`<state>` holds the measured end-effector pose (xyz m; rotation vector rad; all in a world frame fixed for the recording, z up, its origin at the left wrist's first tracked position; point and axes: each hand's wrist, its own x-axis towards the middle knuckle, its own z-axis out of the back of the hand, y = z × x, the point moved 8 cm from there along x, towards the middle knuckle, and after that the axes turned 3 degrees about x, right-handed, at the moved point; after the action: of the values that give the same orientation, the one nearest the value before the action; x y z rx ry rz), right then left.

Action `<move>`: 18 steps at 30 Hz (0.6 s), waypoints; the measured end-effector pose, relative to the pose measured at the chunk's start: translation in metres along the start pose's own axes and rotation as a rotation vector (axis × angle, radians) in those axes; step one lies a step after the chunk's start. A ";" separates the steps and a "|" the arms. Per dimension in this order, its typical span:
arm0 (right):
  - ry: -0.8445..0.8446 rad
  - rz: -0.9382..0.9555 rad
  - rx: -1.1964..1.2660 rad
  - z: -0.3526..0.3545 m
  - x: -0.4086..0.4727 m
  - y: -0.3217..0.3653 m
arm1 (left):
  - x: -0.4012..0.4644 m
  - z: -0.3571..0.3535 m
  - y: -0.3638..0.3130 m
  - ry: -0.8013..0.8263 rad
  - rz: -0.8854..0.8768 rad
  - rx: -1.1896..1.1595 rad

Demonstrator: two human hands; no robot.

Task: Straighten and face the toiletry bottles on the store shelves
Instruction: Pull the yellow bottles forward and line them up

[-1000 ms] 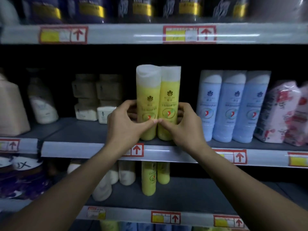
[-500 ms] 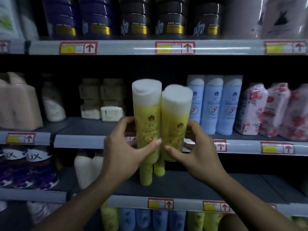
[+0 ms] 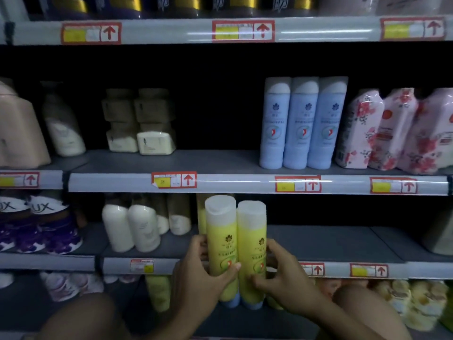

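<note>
Hands hold 2 yellow bottles side by side, upright and touching, in front of the lower shelf edge (image 3: 245, 267). The left hand (image 3: 198, 273) curls around the left bottle (image 3: 221, 241), thumb across its label. The right hand (image 3: 286, 283) grips the right bottle (image 3: 252, 246). 3 blue bottles (image 3: 302, 123) stand on the middle shelf (image 3: 220, 163), toward its right end.

Middle shelf (image 3: 220, 163) in front of me carries three blue bottles (image 3: 302, 123) touching side by side, floral pink packs (image 3: 392, 131) just right, cream bottles (image 3: 139, 123) left; lower shelf (image 3: 331, 244) holds white bottles (image 3: 132, 227).
</note>
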<state>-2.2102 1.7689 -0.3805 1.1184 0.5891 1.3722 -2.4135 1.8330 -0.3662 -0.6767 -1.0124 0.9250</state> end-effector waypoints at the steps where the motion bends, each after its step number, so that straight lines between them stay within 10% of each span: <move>1: 0.019 -0.033 0.009 -0.004 -0.002 -0.010 | -0.003 -0.006 0.008 0.012 0.025 0.020; 18: -0.076 -0.154 0.100 0.002 0.066 -0.056 | 0.064 -0.050 0.043 -0.030 0.141 0.107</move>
<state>-2.1712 1.8401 -0.4105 1.1757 0.6804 1.1734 -2.3671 1.9068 -0.3955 -0.6523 -0.9429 1.1077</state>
